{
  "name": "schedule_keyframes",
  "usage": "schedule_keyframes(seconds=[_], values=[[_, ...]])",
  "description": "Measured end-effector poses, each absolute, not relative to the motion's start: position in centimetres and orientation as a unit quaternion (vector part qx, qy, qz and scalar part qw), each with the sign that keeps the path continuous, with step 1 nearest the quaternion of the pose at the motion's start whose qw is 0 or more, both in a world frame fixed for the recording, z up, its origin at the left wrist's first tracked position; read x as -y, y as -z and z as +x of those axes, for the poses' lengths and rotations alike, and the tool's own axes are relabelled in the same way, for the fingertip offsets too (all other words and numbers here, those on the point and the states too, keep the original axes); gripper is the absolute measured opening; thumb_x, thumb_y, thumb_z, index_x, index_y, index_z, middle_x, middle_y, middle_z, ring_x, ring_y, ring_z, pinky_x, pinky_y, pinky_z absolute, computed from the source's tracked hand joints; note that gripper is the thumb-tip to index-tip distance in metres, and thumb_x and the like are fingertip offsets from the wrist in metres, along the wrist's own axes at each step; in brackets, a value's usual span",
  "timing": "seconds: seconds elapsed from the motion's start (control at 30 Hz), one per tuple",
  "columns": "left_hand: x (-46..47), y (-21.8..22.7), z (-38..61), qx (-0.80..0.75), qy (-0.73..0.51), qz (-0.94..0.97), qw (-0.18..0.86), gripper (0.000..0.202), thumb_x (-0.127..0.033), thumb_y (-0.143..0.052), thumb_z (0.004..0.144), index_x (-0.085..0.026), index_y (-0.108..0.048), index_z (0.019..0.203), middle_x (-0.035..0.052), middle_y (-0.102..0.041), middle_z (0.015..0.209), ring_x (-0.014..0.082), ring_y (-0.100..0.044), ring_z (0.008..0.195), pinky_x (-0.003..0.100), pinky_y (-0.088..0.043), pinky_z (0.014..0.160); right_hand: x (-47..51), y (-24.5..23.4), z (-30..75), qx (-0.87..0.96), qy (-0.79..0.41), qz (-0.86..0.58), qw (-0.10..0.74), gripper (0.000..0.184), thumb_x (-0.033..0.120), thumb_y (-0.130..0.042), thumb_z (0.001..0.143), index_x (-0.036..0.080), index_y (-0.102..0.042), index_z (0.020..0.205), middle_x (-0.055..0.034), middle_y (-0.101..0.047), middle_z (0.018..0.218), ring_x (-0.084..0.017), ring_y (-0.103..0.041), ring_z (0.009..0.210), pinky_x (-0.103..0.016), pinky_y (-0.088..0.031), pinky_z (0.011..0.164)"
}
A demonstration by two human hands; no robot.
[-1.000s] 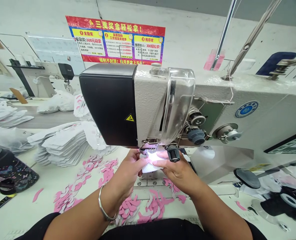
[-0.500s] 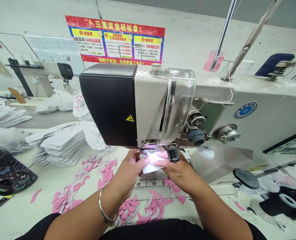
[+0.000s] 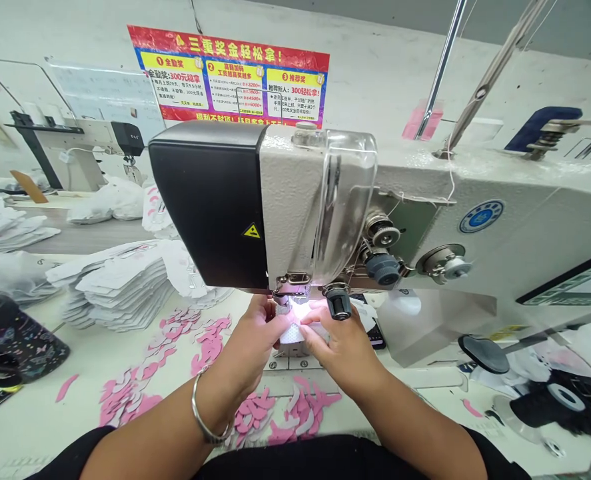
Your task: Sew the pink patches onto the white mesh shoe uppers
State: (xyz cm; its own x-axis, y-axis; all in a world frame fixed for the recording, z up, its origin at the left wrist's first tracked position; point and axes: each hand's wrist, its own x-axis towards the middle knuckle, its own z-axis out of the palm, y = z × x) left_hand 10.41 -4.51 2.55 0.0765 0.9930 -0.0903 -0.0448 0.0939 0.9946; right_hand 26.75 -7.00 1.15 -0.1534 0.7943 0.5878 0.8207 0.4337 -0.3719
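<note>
White piece (image 3: 292, 333) sits directly below the head of the machine (image 3: 288, 200), between the two hands and touching both; neither hand is nearer. Left hand (image 3: 252, 343) is closed on the left side of the piece, thumb on top, the other fingers mostly out of sight behind it. Right hand (image 3: 339, 343) comes in from the opposite side, index finger and thumb reaching inward with their tips on the piece; the rest of its fingers are partly hidden, so I cannot tell whether it pinches or only presses. Thumbs point toward each other and nearly meet over the piece. Governing relation: the piece is held from left and right, its far part up at the stitching point, its dotted near edge facing the person above the bed plate (image 3: 289, 365). Long axis: cannot tell; fingers cover both sides and lamp glare washes out the middle. Contact with the needle is likewise unreadable. Pink scraps (image 3: 300, 408) lie on the table (image 3: 78, 427) on the person's side of the bed plate, apart from the piece. White stack (image 3: 125, 288) stands beyond the left forearm, well apart from both hands.
</note>
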Motion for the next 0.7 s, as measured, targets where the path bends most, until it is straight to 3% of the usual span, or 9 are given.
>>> schedule_keyframes(seconds=[0.4, 0.53, 0.7], values=[[4.4, -2.8, 10.3, -0.492, -0.462, 0.474, 0.566, 0.028, -0.031, -0.072, 0.075, -0.021, -0.057, 0.097, -0.0013, -0.054, 0.088, 0.0114, -0.049, 0.066, 0.024, -0.040, 0.055, 7.0, -1.0, 27.0, 0.763, 0.011, -0.523, 0.379, 0.015, 0.034, -0.059, 0.093, 0.027, -0.071, 0.095, -0.0056, -0.064, 0.094, -0.025, -0.058, 0.095, -0.043, -0.051, 0.085], [4.3, -3.0, 10.4, -0.490, -0.464, 0.476, 0.564, 0.027, -0.025, -0.068, 0.071, -0.020, -0.059, 0.096, 0.0000, -0.056, 0.086, 0.0126, -0.049, 0.068, 0.024, -0.038, 0.055, 7.1, 0.0, 28.1, 0.802, 0.041, -0.464, 0.374, 0.022, 0.040, -0.061, 0.092, 0.027, -0.068, 0.109, -0.0082, -0.061, 0.104, -0.027, -0.057, 0.101, -0.046, -0.052, 0.089], [4.2, -3.0, 10.5, -0.485, -0.460, 0.483, 0.566, 0.023, -0.022, -0.065, 0.070, -0.018, -0.059, 0.093, -0.0009, -0.055, 0.082, 0.0116, -0.047, 0.067, 0.023, -0.036, 0.054, 7.0, 0.9, 28.6, 0.816, 0.085, -0.426, 0.382, 0.028, 0.023, -0.058, 0.093, 0.028, -0.063, 0.120, -0.0092, -0.060, 0.112, -0.027, -0.055, 0.109, -0.048, -0.049, 0.095]])
